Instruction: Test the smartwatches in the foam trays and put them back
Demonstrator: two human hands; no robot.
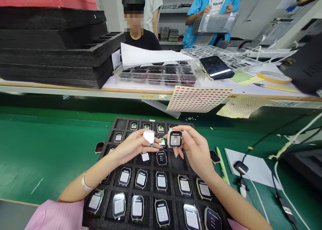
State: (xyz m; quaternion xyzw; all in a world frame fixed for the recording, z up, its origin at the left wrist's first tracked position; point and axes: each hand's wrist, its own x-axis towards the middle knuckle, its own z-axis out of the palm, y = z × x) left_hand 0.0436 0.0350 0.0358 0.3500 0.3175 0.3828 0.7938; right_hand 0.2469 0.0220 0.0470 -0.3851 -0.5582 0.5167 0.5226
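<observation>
My left hand (132,146) holds a smartwatch case (149,137) without a strap; its face glares white. Between the thumb and fingers of my right hand (197,148) is another strapless smartwatch (175,139), its lit screen facing me with rows of pale keys. Both are held above a black foam tray (153,189) divided into square compartments. Most visible compartments hold one watch, such as a lit smartwatch (161,181) in the middle. The compartment below my right hand's watch looks bare. My hands and forearms hide parts of the tray.
On the green bench lie a dark watch (99,147) left of the tray, a green pen (222,164) and cables (256,196) at right. The shelf carries stacked black foam (50,55), clear trays (156,76) and a phone (216,67). Several people (213,8) are beyond.
</observation>
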